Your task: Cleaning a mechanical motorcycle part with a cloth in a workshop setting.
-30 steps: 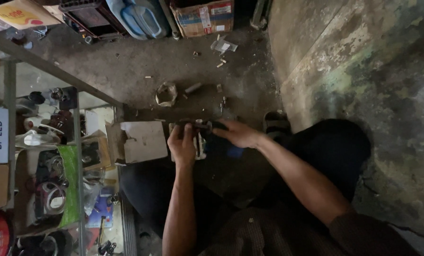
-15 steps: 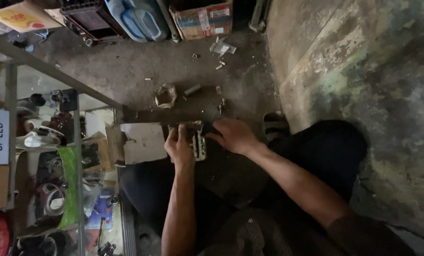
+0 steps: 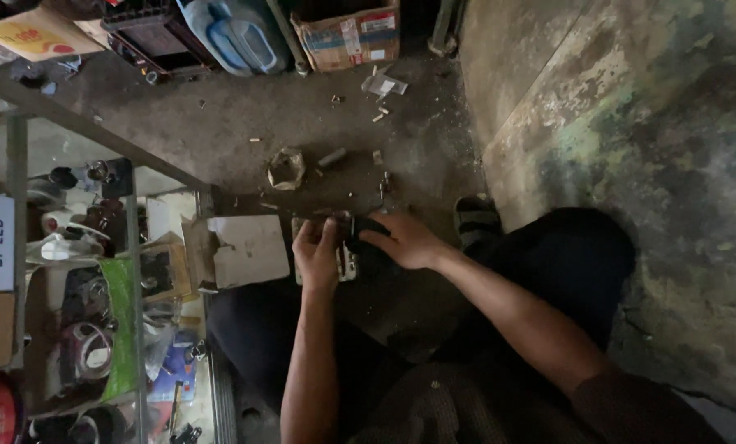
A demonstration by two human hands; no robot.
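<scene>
A glass-fronted shelf unit point(image 3: 80, 271) is standing at the far left, crowded with small boxes and parts. Just right of it, a flat piece of pale cardboard point(image 3: 249, 251) is lying on the dirty concrete floor point(image 3: 220, 123). The person's left hand point(image 3: 317, 253) is curling closed around the left end of a small metal part point(image 3: 345, 251), which is sitting low over the floor between both hands, right beside the cardboard. The right hand point(image 3: 405, 240) is reaching in from the right, fingers bent and pinching the dark end of the same part. Farther up, a crumpled scrap point(image 3: 286, 168) is resting on the floor, and a blue plastic jug point(image 3: 236, 33) and a cardboard box point(image 3: 347, 37) are sitting along the top edge.
</scene>
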